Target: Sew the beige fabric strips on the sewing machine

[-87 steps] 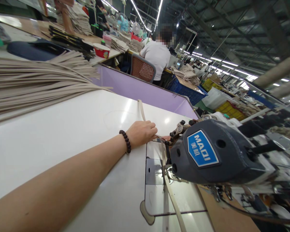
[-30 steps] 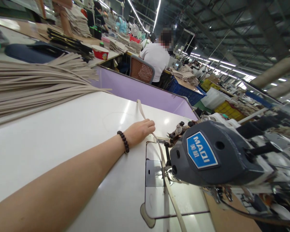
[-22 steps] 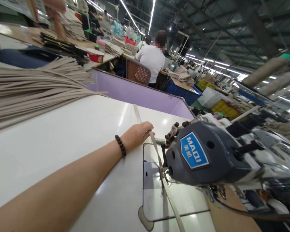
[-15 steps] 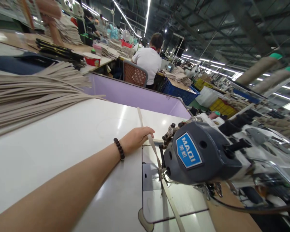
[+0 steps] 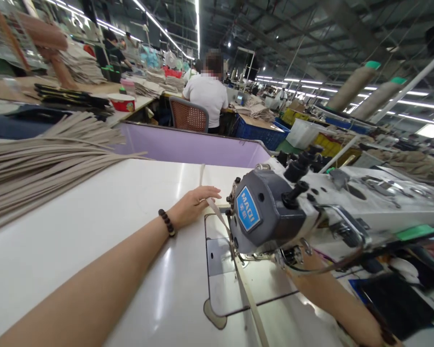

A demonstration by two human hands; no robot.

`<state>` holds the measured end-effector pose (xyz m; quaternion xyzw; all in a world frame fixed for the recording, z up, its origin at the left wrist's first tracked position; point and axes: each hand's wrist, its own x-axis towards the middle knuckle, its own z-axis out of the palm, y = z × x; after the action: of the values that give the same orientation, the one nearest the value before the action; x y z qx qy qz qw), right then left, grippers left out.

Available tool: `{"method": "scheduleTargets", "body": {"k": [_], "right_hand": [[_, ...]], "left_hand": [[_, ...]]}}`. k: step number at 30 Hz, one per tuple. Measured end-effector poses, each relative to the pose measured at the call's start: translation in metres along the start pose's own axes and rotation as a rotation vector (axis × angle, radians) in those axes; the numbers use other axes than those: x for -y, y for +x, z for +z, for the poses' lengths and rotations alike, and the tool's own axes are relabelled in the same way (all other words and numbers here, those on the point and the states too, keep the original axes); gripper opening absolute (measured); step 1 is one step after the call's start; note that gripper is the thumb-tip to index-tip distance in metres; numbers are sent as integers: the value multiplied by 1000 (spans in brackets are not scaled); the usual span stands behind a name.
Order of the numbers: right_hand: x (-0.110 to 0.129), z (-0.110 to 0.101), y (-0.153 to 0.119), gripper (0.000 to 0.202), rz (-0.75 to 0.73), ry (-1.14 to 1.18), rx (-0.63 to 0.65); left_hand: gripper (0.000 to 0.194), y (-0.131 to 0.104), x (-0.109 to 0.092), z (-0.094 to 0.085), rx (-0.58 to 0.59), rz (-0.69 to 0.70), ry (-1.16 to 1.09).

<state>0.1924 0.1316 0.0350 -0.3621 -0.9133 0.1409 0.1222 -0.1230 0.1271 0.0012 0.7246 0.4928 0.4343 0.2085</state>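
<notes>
My left hand [image 5: 192, 206], with a dark beaded bracelet [image 5: 166, 222] at the wrist, rests by the left side of the sewing machine [image 5: 271, 207]. A narrow beige fabric strip [image 5: 219, 212] passes through its fingers, which are fairly straight and close together. From there the strip runs under the machine's needle area and on toward me across the metal plate [image 5: 220, 289]. My right hand [image 5: 305, 272] reaches in from the lower right behind the machine head. Its fingers are hidden there, so what it touches cannot be seen.
A thick bundle of beige strips [image 5: 50, 159] lies on the left of the white table [image 5: 130, 193]. Beyond a lilac panel [image 5: 188, 147], a person in a white shirt [image 5: 207, 99] sits on a brown chair [image 5: 189, 115]. Thread cones [image 5: 352, 89] stand at the right.
My view has shifted, so the machine sits further left. My right forearm has come into view behind the machine head. My left fingers are straighter; the strip still passes through them.
</notes>
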Motion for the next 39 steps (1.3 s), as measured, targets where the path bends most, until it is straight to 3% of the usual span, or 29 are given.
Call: {"method": "scheduleTargets", "body": {"k": [6, 12, 17, 25, 33, 39], "right_hand": [[-1, 6, -12, 23, 52, -7, 52], [18, -5, -25, 26, 69, 160, 143], [37, 0, -44, 24, 23, 322, 253], [36, 5, -47, 24, 49, 353, 264], [31, 7, -52, 25, 74, 318, 272], [32, 7, -56, 24, 90, 317, 264]], "left_hand": [[16, -4, -16, -7, 236, -203, 24], [13, -11, -23, -4, 185, -388, -60], [21, -16, -22, -3, 144, -356, -216], [25, -16, -36, 5, 43, -408, -276], [37, -22, -41, -3, 94, -388, -271], [31, -23, -48, -5, 118, -364, -253]]}}
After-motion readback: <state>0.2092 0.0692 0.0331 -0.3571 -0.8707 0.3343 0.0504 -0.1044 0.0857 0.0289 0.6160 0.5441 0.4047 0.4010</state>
